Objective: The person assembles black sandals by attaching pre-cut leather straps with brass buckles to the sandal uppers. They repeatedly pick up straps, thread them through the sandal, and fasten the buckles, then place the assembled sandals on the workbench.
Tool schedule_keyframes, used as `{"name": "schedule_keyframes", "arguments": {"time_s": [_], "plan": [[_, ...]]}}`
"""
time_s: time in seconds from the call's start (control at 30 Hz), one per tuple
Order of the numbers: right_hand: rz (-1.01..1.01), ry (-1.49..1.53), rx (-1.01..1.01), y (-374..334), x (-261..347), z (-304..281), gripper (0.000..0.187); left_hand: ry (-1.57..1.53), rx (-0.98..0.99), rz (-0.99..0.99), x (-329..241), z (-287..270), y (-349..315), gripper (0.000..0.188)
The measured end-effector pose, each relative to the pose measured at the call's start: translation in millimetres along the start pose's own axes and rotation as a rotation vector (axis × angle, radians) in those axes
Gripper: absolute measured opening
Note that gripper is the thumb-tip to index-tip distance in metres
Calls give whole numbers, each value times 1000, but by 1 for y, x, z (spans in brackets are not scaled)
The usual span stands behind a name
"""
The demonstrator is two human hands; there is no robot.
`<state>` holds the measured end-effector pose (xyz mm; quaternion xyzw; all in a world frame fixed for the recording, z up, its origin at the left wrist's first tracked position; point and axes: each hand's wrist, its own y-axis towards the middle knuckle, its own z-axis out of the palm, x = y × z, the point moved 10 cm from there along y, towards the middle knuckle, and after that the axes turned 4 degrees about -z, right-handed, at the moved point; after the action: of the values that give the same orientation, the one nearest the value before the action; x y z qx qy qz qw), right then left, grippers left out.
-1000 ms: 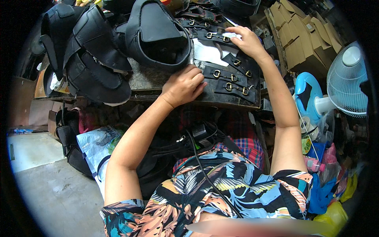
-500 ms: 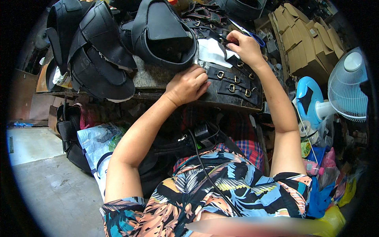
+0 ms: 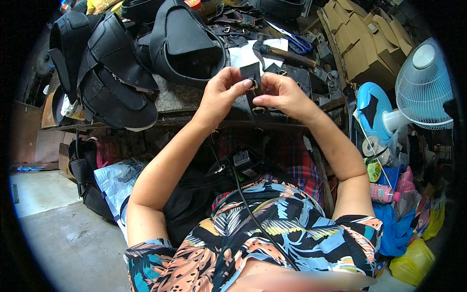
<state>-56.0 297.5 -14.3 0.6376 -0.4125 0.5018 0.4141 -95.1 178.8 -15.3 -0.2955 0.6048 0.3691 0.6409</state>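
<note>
Here, toward twelve o'clock from the centre of view, a short black leather strap (image 3: 251,72) with gold-coloured metal buckles hangs between two bare hands, the left hand (image 3: 220,93) pinching it by the upper buckle, the right hand's (image 3: 288,98) bent fingers grasping its three-o'clock edge. Since only thumbs and fingertips seem to hold it, a loosened pinch could let it twist or fall past the dark workbench's (image 3: 176,98) six-o'clock edge. A wooden-handled hammer (image 3: 294,57) lies at one o'clock, where a stray elbow could nudge it.
</note>
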Motion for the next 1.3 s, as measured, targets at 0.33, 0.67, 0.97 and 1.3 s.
{"name": "schedule_keyframes", "arguments": {"time_s": [0.33, 0.67, 0.97, 1.3], "plan": [[421, -1489, -334, 64, -46, -225, 35, -235, -90, -167, -19, -2, -34, 21], [521, -1229, -312, 31, -29, -249, 38, -335, -98, -205, -29, -14, -54, 25], [-19, -681, -225, -56, 38, -87, 44, -538, -66, -230, -26, -24, -58, 21], [-395, -1397, -256, -69, 111, -28, 49, -542, -26, -238, -27, -20, -60, 24]]}}
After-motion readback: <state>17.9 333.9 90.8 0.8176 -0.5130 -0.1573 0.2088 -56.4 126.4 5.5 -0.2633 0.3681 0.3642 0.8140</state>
